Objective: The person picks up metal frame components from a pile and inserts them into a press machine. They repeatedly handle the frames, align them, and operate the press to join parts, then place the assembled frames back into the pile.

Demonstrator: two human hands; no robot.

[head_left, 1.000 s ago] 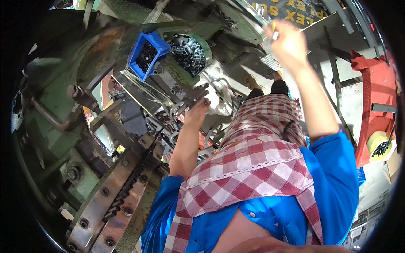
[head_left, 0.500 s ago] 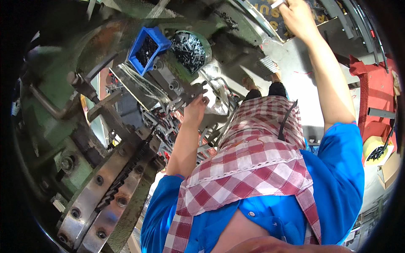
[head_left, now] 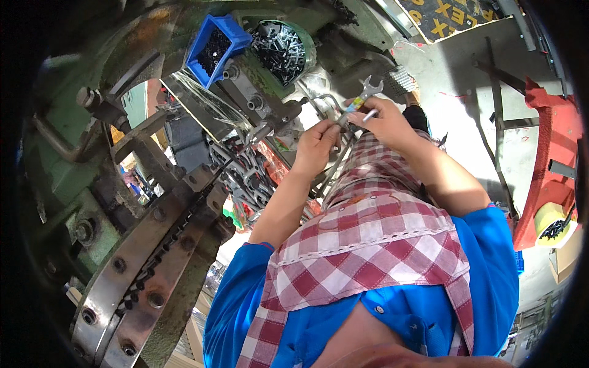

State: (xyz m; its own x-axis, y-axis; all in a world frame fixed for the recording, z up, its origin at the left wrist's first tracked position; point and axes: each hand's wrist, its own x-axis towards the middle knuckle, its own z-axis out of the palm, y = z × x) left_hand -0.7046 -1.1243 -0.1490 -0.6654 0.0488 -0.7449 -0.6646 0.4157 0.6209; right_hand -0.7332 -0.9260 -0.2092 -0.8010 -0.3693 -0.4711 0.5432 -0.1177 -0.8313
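The right hand (head_left: 391, 126) grips an open-ended wrench (head_left: 358, 102), its head free above the apron (head_left: 368, 227); the left hand (head_left: 315, 148) curls narrow by the handle, grip unclear. Machine edges (head_left: 261, 92) crowd the left; bright floor (head_left: 455, 126) opens rightward.

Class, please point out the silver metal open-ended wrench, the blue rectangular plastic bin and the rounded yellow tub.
Silver metal open-ended wrench (head_left: 356, 104): head view, on its shaft.
Blue rectangular plastic bin (head_left: 240, 40): head view, on its right wall.
Rounded yellow tub (head_left: 545, 216): head view, on its upper-left wall.
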